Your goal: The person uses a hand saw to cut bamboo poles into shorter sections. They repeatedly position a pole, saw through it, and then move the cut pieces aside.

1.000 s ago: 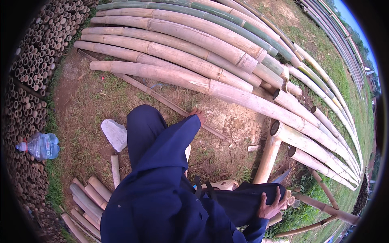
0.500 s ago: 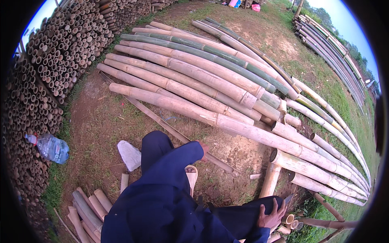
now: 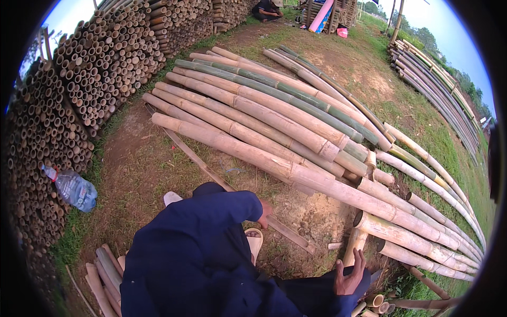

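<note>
My left hand (image 3: 264,214) is closed on a long split bamboo strip (image 3: 292,235), which slants over the dirt from the far left toward me. Its fingers are partly hidden by the wrist. My right hand (image 3: 348,279) is raised at my bent right knee, fingers apart, holding nothing. Just beyond that knee a grey flat tip (image 3: 375,276) shows, too little of it to name. Past the strip, the nearest thick bamboo pole (image 3: 290,170) runs from left to lower right. A sandalled foot (image 3: 254,242) stands beside my left hand.
Several long bamboo poles (image 3: 253,111), some green, lie side by side ahead. A tall stack of cut bamboo (image 3: 79,74) lines the left, with a plastic water bottle (image 3: 77,190) by it. Short bamboo pieces (image 3: 108,274) lie lower left. A person (image 3: 268,10) sits far off.
My view has tilted up, bringing the seated person into sight. My right hand has lifted its fingers from the knee. The left hand stays on the strip.
</note>
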Tool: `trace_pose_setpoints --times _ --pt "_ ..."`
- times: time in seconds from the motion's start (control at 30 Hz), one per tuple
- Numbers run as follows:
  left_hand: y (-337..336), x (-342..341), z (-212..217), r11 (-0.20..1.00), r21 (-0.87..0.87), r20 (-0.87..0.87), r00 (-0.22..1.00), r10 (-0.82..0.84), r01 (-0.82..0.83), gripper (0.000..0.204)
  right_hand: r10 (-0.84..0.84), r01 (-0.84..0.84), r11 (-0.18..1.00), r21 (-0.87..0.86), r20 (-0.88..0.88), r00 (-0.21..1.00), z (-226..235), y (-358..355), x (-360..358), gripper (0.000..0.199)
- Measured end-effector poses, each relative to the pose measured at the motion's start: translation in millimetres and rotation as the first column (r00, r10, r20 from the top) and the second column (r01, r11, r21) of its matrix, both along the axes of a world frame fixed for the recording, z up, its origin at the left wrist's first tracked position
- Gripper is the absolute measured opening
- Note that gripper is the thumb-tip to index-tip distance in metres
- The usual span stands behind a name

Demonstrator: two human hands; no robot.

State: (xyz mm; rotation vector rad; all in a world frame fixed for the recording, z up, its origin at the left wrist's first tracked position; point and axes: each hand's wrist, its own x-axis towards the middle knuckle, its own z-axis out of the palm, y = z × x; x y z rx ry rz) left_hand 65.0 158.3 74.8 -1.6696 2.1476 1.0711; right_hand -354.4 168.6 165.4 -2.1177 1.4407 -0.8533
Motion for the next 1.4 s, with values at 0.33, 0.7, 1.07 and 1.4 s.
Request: trace_pose_setpoints --times 0.33,0.7,1.07,1.4 --pt "30 8 95 0.999 -0.040 -0.004 1.000 0.012 -0.012 0.039 0.638 -0.692 0.715 -0.102 -0.311 0.705 46 12 190 0.074" --pt "68 -24 148 0.988 -0.086 -0.017 0.992 0.127 -0.128 0.040 0.768 -0.792 0.588 0.163 -0.419 0.484 78 5 158 0.048" --pt "176 35 83 0.223 -0.814 -0.304 0.720 0.624 -0.537 0.085 0.750 -0.679 0.629 0.379 -0.065 0.658 20 -144 139 0.053" --pt "198 -7 40 0.091 -0.488 -0.376 0.303 0.876 -0.868 0.101 0.703 -0.647 0.696 0.310 -0.478 0.527 -119 -225 120 0.030"
